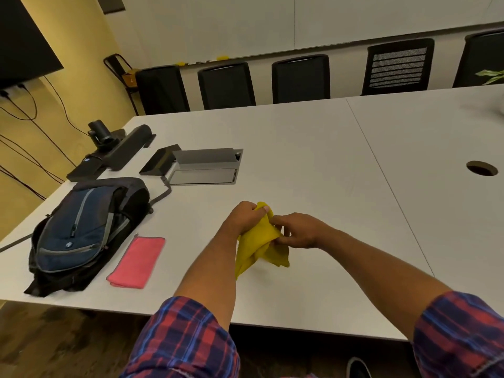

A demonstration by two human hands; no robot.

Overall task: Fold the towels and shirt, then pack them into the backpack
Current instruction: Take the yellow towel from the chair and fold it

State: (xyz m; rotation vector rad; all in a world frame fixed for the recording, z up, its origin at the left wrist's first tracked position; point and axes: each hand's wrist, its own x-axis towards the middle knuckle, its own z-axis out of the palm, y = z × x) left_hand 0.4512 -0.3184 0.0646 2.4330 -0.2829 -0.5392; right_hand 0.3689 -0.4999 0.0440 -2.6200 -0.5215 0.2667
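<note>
Two hands work one yellow towel (259, 241) above the white bench (327, 159): our left hand (245, 218) grips its bunched top corner, and our right hand (298, 230) pinches the cloth just beside it, so the rest hangs crumpled down to the bench. Well to the left, a pink towel (136, 263) lies folded flat, just beside the navy backpack (81, 227) on its back.

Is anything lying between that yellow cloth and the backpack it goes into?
Only the folded pink towel, lying flat beside the backpack. Both hands hold the yellow cloth above the table, so it should pass over.
</note>
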